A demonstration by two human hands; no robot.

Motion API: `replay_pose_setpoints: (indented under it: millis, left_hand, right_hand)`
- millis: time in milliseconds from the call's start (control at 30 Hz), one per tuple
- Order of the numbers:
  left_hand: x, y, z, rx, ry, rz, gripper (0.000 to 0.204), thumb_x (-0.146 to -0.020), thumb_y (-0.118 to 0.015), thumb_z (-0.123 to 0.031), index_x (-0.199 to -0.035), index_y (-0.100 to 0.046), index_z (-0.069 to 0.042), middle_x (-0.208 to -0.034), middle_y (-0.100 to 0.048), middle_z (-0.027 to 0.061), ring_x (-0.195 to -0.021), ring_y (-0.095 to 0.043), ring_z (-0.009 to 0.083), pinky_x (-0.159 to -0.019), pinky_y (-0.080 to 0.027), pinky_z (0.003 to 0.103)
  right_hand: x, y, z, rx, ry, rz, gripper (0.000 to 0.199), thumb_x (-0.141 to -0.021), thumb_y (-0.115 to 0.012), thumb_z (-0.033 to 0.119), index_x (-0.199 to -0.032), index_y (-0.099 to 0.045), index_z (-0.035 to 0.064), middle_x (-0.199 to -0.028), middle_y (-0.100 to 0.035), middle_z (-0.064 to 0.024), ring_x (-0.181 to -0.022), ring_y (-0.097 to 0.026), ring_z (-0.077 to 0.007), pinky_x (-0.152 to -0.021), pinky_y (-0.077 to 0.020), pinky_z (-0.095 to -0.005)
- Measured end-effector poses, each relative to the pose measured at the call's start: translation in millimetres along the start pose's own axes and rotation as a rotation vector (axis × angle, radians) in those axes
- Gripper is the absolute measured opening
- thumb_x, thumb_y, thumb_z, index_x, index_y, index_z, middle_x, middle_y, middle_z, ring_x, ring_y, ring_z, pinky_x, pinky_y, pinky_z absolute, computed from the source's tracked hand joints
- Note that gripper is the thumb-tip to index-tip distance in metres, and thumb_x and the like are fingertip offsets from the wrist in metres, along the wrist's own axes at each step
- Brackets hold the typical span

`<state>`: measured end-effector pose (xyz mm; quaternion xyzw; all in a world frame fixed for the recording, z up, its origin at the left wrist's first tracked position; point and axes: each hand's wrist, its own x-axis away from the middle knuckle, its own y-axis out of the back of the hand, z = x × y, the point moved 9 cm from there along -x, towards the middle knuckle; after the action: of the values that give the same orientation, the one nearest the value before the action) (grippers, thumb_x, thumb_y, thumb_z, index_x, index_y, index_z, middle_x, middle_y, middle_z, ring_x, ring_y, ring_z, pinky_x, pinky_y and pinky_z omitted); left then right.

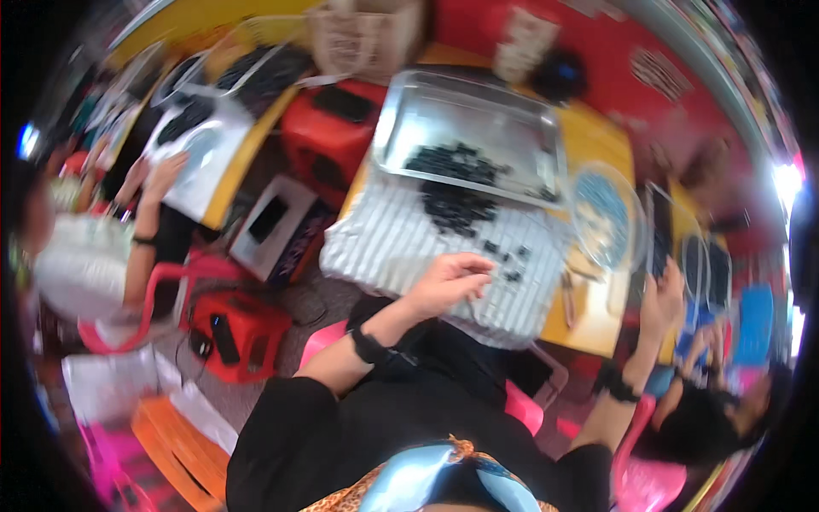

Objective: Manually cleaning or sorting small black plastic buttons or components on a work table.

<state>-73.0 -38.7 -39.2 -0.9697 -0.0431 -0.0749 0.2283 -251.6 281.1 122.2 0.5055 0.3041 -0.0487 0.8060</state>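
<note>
The picture is motion-blurred. My left hand rests on a grey striped cloth spread over the yellow table, its fingers curled beside a few loose small black pieces. A bigger heap of black pieces lies on the cloth just beyond. Behind it sits a metal tray holding more black pieces. My right hand is raised at the table's right edge, beside a clear round bowl. Blur hides whether either hand holds anything.
A red stool with a dark phone stands left of the table, a white box and another red stool lower down. One person works at the left table, another sits at lower right. An orange stool is at bottom left.
</note>
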Motion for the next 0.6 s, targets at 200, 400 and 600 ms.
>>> replay_pose_setpoints:
  millis: [200,400,600]
  left_hand:
    - [4,-14,-85,-1.399,-0.495,-0.353,0.033,-0.075,-0.065,-0.002,-0.107,-0.058,-0.001,-0.111,-0.056,0.0164,-0.101,-0.054,0.0315,-0.084,-0.045,0.039]
    - [1,-12,-68,-1.58,-0.487,-0.387,0.047,-0.078,-0.067,-0.012,-0.122,-0.053,-0.004,-0.133,-0.045,0.0189,-0.123,-0.041,0.0393,-0.096,-0.039,0.048]
    - [4,-36,-52,-1.49,-0.539,-0.089,0.047,-0.077,-0.069,-0.009,-0.123,-0.056,-0.005,-0.133,-0.047,0.0165,-0.127,-0.039,0.0389,-0.097,-0.039,0.049]
  right_hand:
    - [72,-75,111,-0.569,-0.125,0.358,0.028,-0.077,-0.068,-0.002,-0.105,-0.063,0.0014,-0.099,-0.062,-0.0078,-0.08,-0.061,-0.0173,-0.064,-0.0497,-0.0278]
    - [90,-90,186,-0.503,0.217,0.414,0.027,-0.073,-0.07,-0.001,-0.099,-0.064,0.0006,-0.094,-0.06,-0.0134,-0.081,-0.061,-0.0282,-0.069,-0.0486,-0.0343]
    - [93,-101,172,-0.448,0.145,0.434,0.021,-0.075,-0.067,0.002,-0.096,-0.063,0.0032,-0.089,-0.057,-0.0131,-0.081,-0.059,-0.0327,-0.068,-0.0467,-0.0405]
